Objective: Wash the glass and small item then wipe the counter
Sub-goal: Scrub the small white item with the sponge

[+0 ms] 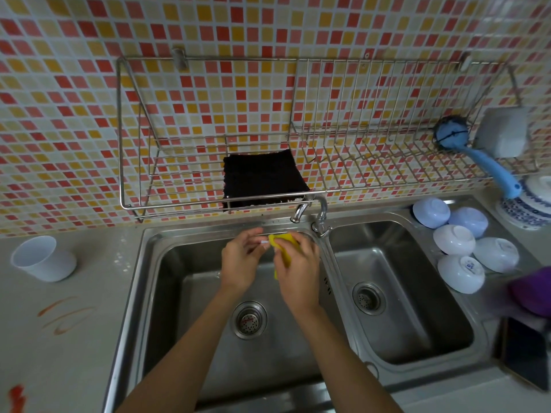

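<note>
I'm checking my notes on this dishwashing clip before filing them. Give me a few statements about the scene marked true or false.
1. The right hand grips a yellow sponge over the left basin. True.
2. The white cup sits inside the right basin. False: it stands on the counter left of the sink.
3. A black cloth lies on the wire rack. True.
4. The counter left of the sink is spotless. False: orange-red smears mark it.
5. The white bowls are stacked on the wire rack. False: they lie upside down right of the right basin.
</note>
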`<state>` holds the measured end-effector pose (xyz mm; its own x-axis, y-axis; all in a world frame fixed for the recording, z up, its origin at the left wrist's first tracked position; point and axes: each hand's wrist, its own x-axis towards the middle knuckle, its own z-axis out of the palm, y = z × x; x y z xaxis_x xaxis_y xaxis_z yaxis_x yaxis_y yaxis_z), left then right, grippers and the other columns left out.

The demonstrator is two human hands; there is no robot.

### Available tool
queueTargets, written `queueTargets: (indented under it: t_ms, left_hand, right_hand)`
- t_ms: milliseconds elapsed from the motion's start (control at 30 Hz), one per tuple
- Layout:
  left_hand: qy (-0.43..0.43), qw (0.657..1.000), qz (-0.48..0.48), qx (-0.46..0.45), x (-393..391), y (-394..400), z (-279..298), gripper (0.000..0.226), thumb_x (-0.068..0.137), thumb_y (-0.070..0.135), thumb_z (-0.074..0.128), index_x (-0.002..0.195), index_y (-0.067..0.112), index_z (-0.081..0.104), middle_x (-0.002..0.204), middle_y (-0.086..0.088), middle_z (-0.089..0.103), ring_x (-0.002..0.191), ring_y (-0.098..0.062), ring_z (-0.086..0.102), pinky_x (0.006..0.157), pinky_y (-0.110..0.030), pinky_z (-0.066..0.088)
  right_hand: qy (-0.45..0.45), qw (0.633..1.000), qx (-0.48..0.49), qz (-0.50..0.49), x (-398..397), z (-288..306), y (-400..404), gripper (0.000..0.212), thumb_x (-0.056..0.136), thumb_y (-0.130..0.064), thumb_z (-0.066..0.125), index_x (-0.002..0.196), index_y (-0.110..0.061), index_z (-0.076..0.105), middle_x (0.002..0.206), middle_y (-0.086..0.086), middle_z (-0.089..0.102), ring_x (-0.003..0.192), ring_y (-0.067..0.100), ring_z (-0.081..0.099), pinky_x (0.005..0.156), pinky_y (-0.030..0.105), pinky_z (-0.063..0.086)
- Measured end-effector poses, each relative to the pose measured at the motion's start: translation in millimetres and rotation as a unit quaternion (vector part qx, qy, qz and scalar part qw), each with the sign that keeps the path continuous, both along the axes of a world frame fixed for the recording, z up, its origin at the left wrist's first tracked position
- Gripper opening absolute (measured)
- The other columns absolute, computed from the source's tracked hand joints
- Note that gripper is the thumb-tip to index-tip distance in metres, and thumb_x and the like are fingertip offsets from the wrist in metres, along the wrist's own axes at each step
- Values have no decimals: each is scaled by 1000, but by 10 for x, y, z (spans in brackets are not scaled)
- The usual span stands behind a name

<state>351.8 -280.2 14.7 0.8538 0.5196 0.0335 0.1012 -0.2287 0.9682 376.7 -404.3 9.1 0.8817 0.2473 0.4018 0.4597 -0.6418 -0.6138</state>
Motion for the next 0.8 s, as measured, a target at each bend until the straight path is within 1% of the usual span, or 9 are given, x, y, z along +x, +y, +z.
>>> queueTargets:
  t_ms: [100, 167, 233, 300, 400, 433, 600, 700, 800]
  left_hand:
    - [-3, 1000, -1, 21, -36, 8, 15, 36, 84, 5, 71, 118, 11, 63, 90, 9, 70, 85, 7, 65, 81, -8, 49]
    - [-6, 1000, -6, 28, -60, 21, 24, 38, 84, 5, 71, 120, 11, 62, 91, 11, 69, 86, 8, 65, 82, -8, 49]
    - [-11, 999, -7, 31, -68, 34, 27, 41, 83, 4, 71, 122, 12, 60, 93, 12, 69, 88, 6, 65, 83, -9, 50]
    - [-14, 999, -8, 34, -58, 37, 25, 42, 83, 4, 71, 123, 11, 60, 93, 12, 69, 89, 5, 66, 82, -10, 50]
    - [-19, 999, -9, 39, -43, 27, 25, 38, 83, 3, 71, 119, 9, 61, 92, 10, 70, 87, 3, 66, 81, -10, 50]
    - [-20, 999, -7, 43, -45, 27, 21, 37, 83, 4, 71, 119, 9, 62, 92, 10, 70, 88, 3, 67, 81, -10, 50]
    - [-1, 997, 5, 74, -107, 76, -22, 33, 84, 6, 70, 116, 11, 66, 97, 2, 71, 84, 7, 64, 80, -4, 47]
    - [7, 996, 4, 91, -116, 95, -29, 31, 85, 8, 70, 115, 11, 68, 98, 4, 72, 86, 3, 65, 79, -4, 47]
    - [6, 994, 0, 108, -104, 75, 0, 27, 87, 13, 69, 114, 12, 70, 101, 2, 73, 90, -4, 68, 84, -15, 51]
  right_hand:
    - [32, 999, -11, -30, 165, -5, -75, 25, 89, -20, 64, 112, -25, 71, 121, -1, 57, 110, 23, 48, 89, 23, 39]
    - [47, 997, -2, -54, 213, -13, -132, 24, 88, -19, 66, 110, -24, 72, 118, -1, 58, 107, 22, 50, 87, 19, 36]
    - [40, 998, 5, -48, 165, -2, -136, 23, 87, -20, 67, 109, -23, 73, 118, -1, 58, 107, 20, 49, 88, 20, 38]
    - [47, 999, 11, -19, 74, 27, -78, 25, 87, -22, 66, 111, -22, 72, 122, 1, 56, 115, 22, 47, 91, 23, 39]
    - [52, 999, 3, 2, 8, 37, 9, 26, 88, -24, 64, 113, -24, 70, 125, 0, 55, 124, 29, 44, 98, 35, 46]
    - [57, 998, 3, 1, 22, 28, 8, 26, 88, -24, 64, 114, -24, 70, 125, 0, 54, 123, 28, 44, 98, 34, 46]
    - [91, 995, 13, -30, 133, -51, -132, 23, 89, -17, 65, 110, -21, 71, 117, 0, 60, 109, 21, 53, 90, 18, 38]
    - [61, 998, 18, -14, 60, 3, -89, 23, 89, -19, 65, 111, -21, 70, 118, 0, 60, 108, 19, 55, 93, 29, 48]
    - [30, 999, 7, 10, -53, 76, 4, 25, 89, -19, 65, 114, -19, 69, 124, 2, 59, 113, 18, 54, 93, 22, 43]
